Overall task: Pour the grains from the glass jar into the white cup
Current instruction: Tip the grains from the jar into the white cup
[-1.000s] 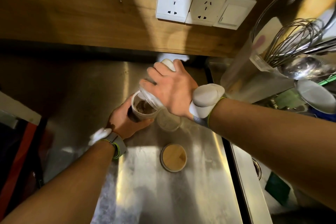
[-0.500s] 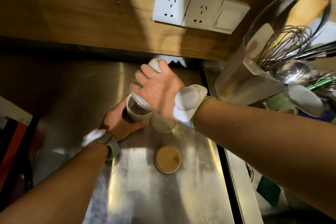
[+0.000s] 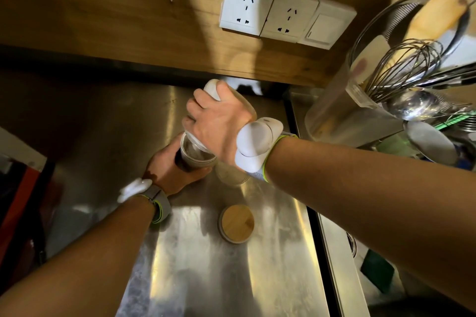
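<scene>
The right hand (image 3: 219, 126) is tipping the gripped glass jar (image 3: 192, 137) over the cup (image 3: 198, 154) clasped by the left hand (image 3: 170, 170); slow tilting, rims close, should avoid spills.

Glass jar (image 3: 192, 134), clear and without its lid, tipped steeply just left of the frame's centre, its mouth down and touching the rim of the cup below; most of its body is hidden. White cup (image 3: 197, 153), upright on the steel counter directly beneath the jar's mouth, round rim pale, interior dark with brownish grains (image 3: 198, 156) partly filling it. Whether grains are falling cannot be told.
</scene>
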Demonstrator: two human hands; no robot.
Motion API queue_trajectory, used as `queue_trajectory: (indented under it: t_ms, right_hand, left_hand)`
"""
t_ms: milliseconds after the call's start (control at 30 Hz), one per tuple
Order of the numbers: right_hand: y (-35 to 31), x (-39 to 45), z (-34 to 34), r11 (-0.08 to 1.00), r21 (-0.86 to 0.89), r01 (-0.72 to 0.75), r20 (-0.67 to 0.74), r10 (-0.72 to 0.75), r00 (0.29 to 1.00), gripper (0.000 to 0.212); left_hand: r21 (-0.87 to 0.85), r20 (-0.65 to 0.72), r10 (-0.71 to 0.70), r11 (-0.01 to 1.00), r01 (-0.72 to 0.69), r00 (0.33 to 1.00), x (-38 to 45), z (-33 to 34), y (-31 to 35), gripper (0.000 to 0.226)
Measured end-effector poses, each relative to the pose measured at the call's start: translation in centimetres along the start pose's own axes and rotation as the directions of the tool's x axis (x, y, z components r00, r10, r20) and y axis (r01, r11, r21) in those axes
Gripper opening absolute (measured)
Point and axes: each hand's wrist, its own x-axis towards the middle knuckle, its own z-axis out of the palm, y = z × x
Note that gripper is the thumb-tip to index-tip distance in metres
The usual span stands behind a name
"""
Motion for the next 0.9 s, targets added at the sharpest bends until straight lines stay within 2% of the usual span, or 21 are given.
queue_trajectory:
  t_ms: [100, 267, 500, 600, 900]
  right_hand:
    - [-0.45, 0.26, 0.20, 0.999, -0.048, 0.025, -0.005, -0.025, 1.000, 0.032]
    - [-0.42, 0.33, 0.52, 0.996, -0.084, 0.036, -0.003, -0.037, 0.999, 0.034]
    - [-0.32, 0.26, 0.51, 0.992, -0.121, 0.045, 0.006, -0.045, 0.999, 0.038]
    - [-0.47, 0.13, 0.43, 0.990, -0.126, 0.059, 0.002, -0.059, 0.998, 0.039]
    - [-0.02, -0.58, -0.19, 0.999, -0.027, -0.019, -0.017, 0.018, 1.000, 0.048]
  left_hand:
    - [-0.012, 0.004, 0.024, 1.000, -0.024, 1.000, -0.10, -0.15, 0.17, 0.072]
    - [-0.048, -0.005, 0.014, 0.999, -0.014, 1.000, -0.17, 0.02, -0.02, 0.087]
    - [-0.055, -0.005, -0.015, 0.998, 0.015, 1.000, -0.27, -0.05, -0.01, 0.091]
    - [-0.034, 0.009, -0.008, 0.999, 0.008, 1.000, -0.27, -0.21, 0.05, 0.081]
    - [-0.001, -0.001, -0.015, 1.000, 0.015, 1.000, -0.16, -0.01, -0.34, 0.095]
